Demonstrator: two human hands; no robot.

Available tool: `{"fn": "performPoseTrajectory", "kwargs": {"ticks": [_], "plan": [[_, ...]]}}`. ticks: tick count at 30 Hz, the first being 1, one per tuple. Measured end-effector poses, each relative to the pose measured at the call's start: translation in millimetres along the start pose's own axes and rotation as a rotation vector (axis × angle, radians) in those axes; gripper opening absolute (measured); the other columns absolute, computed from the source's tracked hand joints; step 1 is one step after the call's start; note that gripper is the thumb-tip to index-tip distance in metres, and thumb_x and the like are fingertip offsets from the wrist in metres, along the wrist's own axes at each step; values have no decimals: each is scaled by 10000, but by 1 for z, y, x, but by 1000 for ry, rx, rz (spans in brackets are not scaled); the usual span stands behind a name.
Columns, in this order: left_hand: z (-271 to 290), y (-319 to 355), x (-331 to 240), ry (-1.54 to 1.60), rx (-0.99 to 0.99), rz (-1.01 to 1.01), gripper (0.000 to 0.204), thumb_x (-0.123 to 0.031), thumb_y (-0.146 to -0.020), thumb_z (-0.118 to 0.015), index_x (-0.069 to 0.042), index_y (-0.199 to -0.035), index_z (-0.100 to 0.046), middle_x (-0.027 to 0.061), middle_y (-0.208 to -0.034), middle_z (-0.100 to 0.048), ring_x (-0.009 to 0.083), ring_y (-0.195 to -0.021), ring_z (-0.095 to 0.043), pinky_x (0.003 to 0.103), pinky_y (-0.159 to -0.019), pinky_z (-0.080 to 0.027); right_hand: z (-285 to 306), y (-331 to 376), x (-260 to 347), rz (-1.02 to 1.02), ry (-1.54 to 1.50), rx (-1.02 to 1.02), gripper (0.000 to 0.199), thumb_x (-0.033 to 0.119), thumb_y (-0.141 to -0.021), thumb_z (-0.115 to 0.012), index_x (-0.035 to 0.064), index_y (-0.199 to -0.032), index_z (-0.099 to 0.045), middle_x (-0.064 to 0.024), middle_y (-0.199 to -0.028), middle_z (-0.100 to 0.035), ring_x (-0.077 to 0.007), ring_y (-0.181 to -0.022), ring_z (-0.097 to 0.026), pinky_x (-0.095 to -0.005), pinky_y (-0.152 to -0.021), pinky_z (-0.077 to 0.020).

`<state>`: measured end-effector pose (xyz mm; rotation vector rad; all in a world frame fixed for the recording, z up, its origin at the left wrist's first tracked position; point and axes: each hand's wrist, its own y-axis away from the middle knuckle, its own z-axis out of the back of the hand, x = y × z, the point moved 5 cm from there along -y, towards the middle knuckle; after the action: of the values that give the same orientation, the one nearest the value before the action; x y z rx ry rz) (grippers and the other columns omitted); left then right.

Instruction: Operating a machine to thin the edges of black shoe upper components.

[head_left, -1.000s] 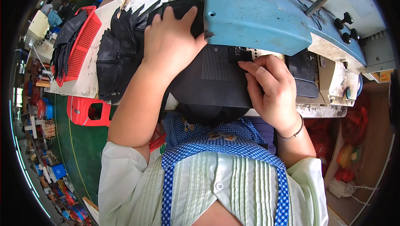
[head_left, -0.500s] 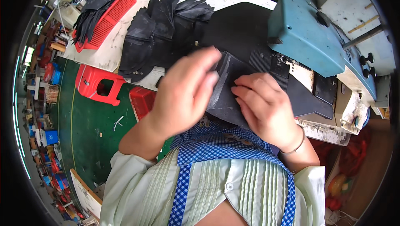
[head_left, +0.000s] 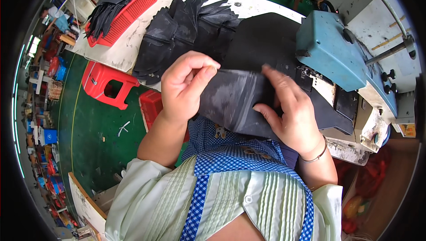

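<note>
One upper corner of a black piece (head_left: 219, 101) is pinched between thumb and fingers of the left hand (head_left: 186, 88) in the head view, left of and nearer the wearer than the blue machine head (head_left: 330, 48). The right hand (head_left: 293, 114) is spread, thumb apart; its pressure I cannot tell. Ideally, keep that corner taut and the pale band (head_left: 243, 101) flat, avoiding puckers.
</note>
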<state>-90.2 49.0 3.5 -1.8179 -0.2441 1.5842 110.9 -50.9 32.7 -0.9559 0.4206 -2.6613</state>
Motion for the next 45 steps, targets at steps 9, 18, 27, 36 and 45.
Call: {"fn": "performPoseTrajectory", "kwargs": {"ticks": [9, 18, 27, 36, 45], "plan": [[183, 66, 64, 215, -926, 428, 250, -234, -1081, -570, -75, -889, -585, -6, -720, -515, 78, -580, -437, 235, -524, -353, -61, 28, 12, 257, -243, 52, 160, 88, -865, -772, 13, -958, -666, -123, -845, -701, -299, -698, -701, -370, -610, -574], [262, 48, 121, -1141, -603, 310, 491, -93, -891, -762, 11, -1320, -547, 186, -1166, -657, 281, -1045, -671, 391, -938, -535, -82, 115, -111, -283, 130, -305, 177, 0, -961, -668, -75, -1121, -663, -165, -985, -737, -290, -848, -721, -384, -789, -568], [259, -33, 183, -1188, -388, 586, 527, -309, -730, -923, 15, -1060, -667, 216, -1159, -689, 391, -1097, -645, 443, -951, -519, -47, 127, -69, -270, 215, -344, 232, 10, -884, -766, -14, -1055, -611, -90, -719, -596, -212, -535, -532, -359, -566, -439], [67, -34, -4, 179, -87, 365, 493, 8, -862, -791, 37, -1314, -596, 135, -1208, -716, 227, -1087, -693, 378, -986, -546, -2, 104, -8, 414, 352, -494, 625, 10, -730, -902, 3, -1277, -600, -195, -988, -673, -253, -711, -661, -332, -576, -555], [-44, 8, -19, -664, 36, -244, 1057, -134, -754, -911, 28, -1577, -268, 260, -1595, -337, 388, -1404, -456, 468, -1151, -372, 11, 45, -8, 282, 412, -238, 476, 102, -688, -611, -106, -1109, -689, -210, -1115, -672, -320, -949, -677, -384, -789, -575]]}}
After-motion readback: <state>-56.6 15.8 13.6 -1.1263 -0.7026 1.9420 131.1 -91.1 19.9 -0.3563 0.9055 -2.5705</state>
